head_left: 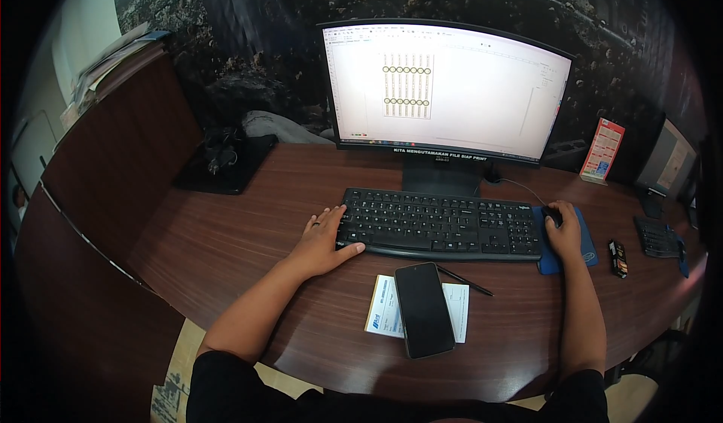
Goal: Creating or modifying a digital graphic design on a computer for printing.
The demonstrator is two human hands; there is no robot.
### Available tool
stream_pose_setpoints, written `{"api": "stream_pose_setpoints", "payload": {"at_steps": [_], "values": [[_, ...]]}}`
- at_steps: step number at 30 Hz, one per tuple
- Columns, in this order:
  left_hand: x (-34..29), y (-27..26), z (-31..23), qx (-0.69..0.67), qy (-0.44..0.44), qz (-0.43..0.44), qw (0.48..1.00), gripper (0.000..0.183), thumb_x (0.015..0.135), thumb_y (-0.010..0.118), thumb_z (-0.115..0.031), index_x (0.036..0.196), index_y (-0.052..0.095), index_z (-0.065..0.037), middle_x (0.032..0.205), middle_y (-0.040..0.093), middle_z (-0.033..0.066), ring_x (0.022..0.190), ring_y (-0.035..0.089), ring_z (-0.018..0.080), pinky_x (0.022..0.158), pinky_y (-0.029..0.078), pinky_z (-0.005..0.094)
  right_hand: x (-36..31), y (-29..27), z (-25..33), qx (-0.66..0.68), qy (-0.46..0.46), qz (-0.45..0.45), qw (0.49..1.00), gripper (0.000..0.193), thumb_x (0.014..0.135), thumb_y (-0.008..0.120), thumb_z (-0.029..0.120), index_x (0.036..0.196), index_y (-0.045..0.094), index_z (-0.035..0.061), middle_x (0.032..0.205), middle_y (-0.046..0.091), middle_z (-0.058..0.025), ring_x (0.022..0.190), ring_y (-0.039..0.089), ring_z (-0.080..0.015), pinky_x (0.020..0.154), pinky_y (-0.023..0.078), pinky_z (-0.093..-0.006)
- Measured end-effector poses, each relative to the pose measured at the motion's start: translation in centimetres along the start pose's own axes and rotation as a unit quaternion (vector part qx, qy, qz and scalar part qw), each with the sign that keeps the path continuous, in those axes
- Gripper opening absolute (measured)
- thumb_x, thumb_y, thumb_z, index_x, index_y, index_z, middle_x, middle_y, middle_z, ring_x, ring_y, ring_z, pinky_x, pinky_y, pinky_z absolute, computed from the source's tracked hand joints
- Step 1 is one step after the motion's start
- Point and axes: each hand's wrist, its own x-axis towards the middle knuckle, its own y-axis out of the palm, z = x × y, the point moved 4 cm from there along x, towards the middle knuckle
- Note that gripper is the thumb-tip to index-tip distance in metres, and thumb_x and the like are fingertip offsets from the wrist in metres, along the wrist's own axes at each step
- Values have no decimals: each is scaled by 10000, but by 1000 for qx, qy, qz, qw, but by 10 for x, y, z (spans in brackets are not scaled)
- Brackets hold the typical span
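My left hand (325,244) rests at the left end of a black keyboard (444,223), fingers spread over its edge and thumb near the front corner. Under my right hand (565,235) is a black computer mouse (553,216), with the fingers curved over it, on a blue mouse pad (586,244). Behind the keyboard stands a curved monitor (482,84), lit with a white page bearing several narrow columns and rows of small round marks.
In front of the keyboard, a dark phone (425,310) lies across a paper pad (382,314), beside a black pen (471,282). A small dark packet (617,259) and a red desk calendar (603,150) are at right. A brown partition (120,122) bounds the left side, near a black flat device (226,163).
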Motion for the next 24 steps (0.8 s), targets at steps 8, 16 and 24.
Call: {"api": "stream_pose_setpoints", "payload": {"at_steps": [8, 16, 24], "values": [[0, 0, 0, 3, 1, 1, 1000, 970, 902, 659, -586, 1540, 273, 35, 1570, 349, 294, 1510, 249, 433, 1234, 166, 539, 0, 0, -4, 3, -13, -3, 1000, 272, 803, 675, 14, 1075, 660, 10, 1216, 636, -174, 1238, 590, -356, 1039, 464, -406], [0, 0, 0, 5, 0, 1, 1000, 967, 904, 657, -586, 1544, 273, 29, 1574, 349, 286, 1514, 245, 421, 1237, 164, 536, 1, 2, -6, 5, -15, -3, 1000, 261, 803, 671, 17, 1064, 664, 8, 1203, 641, -166, 1236, 593, -344, 1035, 467, -407], [0, -1, -2, -4, 0, -1, 1000, 961, 901, 672, -563, 1547, 272, 25, 1564, 354, 301, 1513, 242, 430, 1238, 153, 534, 1, 3, -11, -6, -11, -2, 1000, 267, 799, 688, 38, 1066, 678, 36, 1248, 635, -161, 1212, 594, -365, 1013, 478, -424]]}}
